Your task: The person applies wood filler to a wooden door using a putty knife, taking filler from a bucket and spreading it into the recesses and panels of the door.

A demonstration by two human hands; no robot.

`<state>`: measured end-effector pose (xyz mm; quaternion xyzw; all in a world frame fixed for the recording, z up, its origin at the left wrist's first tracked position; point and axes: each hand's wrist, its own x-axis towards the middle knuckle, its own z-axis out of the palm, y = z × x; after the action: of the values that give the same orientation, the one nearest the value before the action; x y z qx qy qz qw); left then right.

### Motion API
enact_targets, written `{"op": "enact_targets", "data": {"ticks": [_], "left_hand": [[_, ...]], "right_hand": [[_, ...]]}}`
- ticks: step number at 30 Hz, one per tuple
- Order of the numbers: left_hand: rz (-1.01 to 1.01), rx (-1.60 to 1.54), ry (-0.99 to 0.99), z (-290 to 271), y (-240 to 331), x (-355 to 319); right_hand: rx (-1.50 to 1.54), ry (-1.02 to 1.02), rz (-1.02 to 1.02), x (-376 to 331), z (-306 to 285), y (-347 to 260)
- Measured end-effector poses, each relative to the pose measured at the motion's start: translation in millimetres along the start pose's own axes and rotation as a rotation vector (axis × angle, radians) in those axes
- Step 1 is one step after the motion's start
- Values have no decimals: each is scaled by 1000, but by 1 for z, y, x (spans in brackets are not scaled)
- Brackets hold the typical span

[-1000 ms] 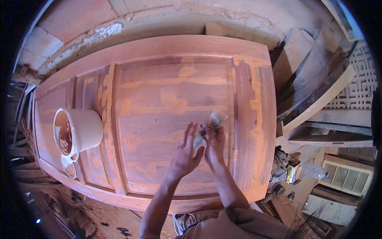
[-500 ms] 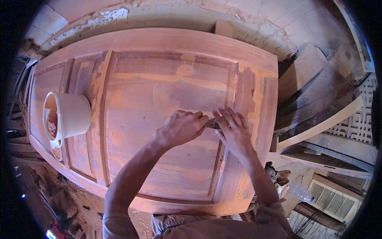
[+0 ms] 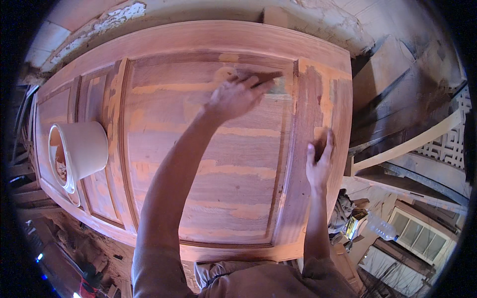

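Observation:
A wooden panel door lies flat in front of me, with streaks of orange filler across its boards and frame. My left hand is stretched over the far part of the large panel. Its fingers are closed on a thin, dark flat scraper, partly hidden by the fingers and smeared by motion. My right hand is at the door's right frame rail, thumb and fingers curled round something dark that I cannot make out. A white bucket with orange-brown filler inside lies tipped on its side on the door's left part.
Along the far side runs a wall with peeling paint. Boards and a curved wooden strip lean at the right. A clear plastic bottle and a white-framed window piece are at the lower right. Wood debris covers the lower left floor.
My hands have parted from the middle of the door. The left has moved away toward the far edge with the scraper; the right has shifted right onto the frame rail.

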<state>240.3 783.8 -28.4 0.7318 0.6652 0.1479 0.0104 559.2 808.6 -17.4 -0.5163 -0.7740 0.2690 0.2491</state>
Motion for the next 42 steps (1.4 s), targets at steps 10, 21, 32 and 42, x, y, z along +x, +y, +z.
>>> {"op": "enact_targets", "data": {"ticks": [10,21,32,42], "left_hand": [[202,31,-172,9,-19,51],[287,131,-188,14,-21,65],[334,94,-110,17,-27,67],[328,95,-118,16,-25,72]], "right_hand": [[-325,116,-125,4,-4,14],[-351,139,-140,9,-7,15],[-334,134,-125,8,-7,11],[-351,135,-111,8,-8,10]]}}
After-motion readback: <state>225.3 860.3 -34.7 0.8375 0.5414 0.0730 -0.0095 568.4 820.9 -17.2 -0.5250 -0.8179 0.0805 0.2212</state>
